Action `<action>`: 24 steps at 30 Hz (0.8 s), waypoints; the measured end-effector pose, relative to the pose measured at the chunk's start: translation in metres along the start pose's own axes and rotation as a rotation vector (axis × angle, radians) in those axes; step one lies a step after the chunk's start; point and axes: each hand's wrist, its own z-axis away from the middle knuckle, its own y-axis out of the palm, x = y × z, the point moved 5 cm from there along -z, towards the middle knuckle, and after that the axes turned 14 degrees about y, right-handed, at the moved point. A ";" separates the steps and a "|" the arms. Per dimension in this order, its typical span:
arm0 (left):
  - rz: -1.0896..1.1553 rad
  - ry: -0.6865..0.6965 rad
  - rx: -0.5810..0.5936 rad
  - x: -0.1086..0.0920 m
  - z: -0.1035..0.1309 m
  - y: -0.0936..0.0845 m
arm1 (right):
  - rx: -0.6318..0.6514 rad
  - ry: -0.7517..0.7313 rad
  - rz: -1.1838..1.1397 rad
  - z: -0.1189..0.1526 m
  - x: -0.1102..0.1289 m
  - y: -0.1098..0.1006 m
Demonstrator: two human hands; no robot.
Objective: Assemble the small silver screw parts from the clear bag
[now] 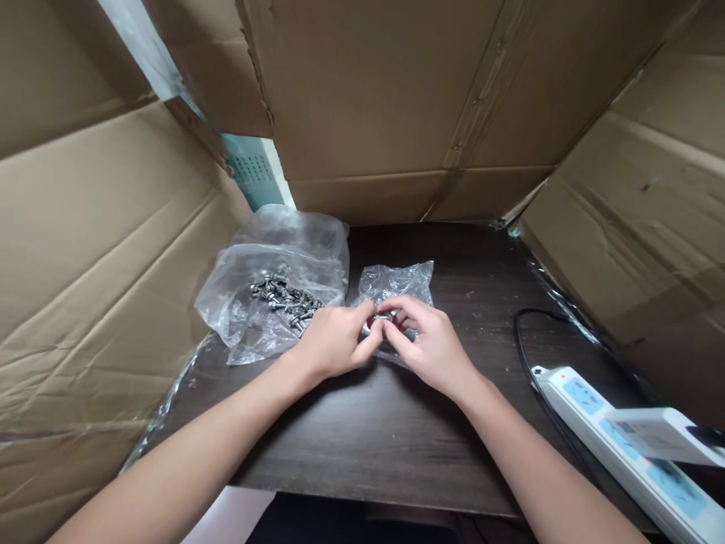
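Note:
Both hands meet over the near part of a small clear plastic bag (396, 281) on the dark table. My left hand (340, 336) and my right hand (427, 340) pinch a small metal piece (384, 316) between their fingertips; its exact shape is mostly hidden. Just left of my left hand, many metal bolts (283, 298) lie in a heap on a large, crumpled, open plastic bag (226, 291).
Cardboard walls (385, 98) enclose the dark table (362, 438) at the back and both sides. At the right front lies a white power strip (617, 446) with a plugged-in adapter (668, 433) and a black cable (518, 332). A teal printed box (254, 172) shows behind a gap.

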 end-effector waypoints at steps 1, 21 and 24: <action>0.008 0.001 -0.010 0.000 0.000 0.000 | 0.005 0.030 -0.049 0.000 -0.001 0.000; -0.015 0.161 0.111 0.002 0.000 0.008 | 0.003 0.048 -0.105 -0.003 -0.005 -0.002; -0.023 0.176 0.112 0.003 0.000 0.008 | 0.002 0.010 -0.049 -0.002 -0.003 -0.001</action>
